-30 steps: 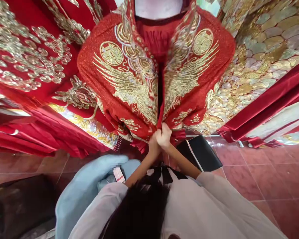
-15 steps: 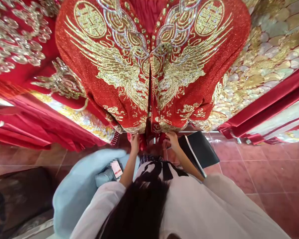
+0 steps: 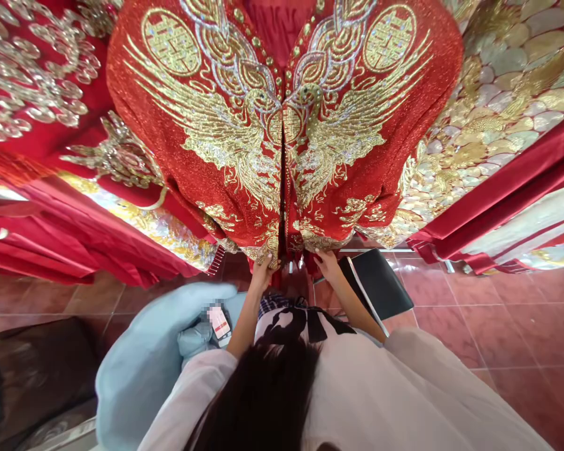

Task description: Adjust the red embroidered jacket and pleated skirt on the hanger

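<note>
A red embroidered jacket (image 3: 178,150) hangs in front of me, with gold wing and bird patterns and round gold emblems on both sides. Its front panels part in a narrow dark gap down the middle. My left hand (image 3: 264,270) pinches the bottom corner of the left panel, close to the gap. At the lower edge of the right panel, my right hand (image 3: 328,263) is closed on the hem, fingers partly hidden by the cloth. Red fabric (image 3: 313,266) hangs below the hem between my hands.
Beaded red garments (image 3: 32,75) hang on the left, a gold scale-patterned one (image 3: 512,106) on the right. Below are a light-blue chair (image 3: 136,363) with a phone-like item (image 3: 219,322), a black flat case (image 3: 380,282), a dark bag (image 3: 37,369) and red floor tiles (image 3: 451,326).
My left hand has moved right, toward the gap, and its panel's hem corner now turns up at my fingers. My right hand has shifted only slightly.
</note>
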### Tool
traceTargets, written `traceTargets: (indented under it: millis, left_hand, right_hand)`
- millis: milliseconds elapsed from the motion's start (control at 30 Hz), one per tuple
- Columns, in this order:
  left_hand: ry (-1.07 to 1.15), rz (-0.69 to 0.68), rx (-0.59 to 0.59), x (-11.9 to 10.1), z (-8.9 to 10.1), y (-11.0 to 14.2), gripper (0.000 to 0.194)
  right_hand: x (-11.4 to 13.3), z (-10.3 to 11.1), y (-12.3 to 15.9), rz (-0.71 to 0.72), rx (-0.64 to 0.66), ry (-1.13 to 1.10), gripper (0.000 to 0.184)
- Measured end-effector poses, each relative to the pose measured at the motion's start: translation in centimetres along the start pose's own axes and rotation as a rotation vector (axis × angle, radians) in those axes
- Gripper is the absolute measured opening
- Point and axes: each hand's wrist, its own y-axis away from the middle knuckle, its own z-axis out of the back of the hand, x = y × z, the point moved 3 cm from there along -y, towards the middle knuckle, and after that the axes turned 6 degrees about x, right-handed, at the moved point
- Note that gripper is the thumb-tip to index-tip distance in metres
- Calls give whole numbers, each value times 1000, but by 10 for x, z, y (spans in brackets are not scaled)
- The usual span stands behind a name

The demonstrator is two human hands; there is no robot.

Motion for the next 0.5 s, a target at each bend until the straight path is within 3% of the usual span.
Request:
traceTargets:
  millis: [267,500]
  left_hand:
    - [-13,41,18,3,-23,9,38]
    - [-16,-1,-4,5,-38,16,48]
  right_hand:
    - [-5,-20,23,-40,62,-75,34]
    - [5,-42,27,-2,61,-54,37]
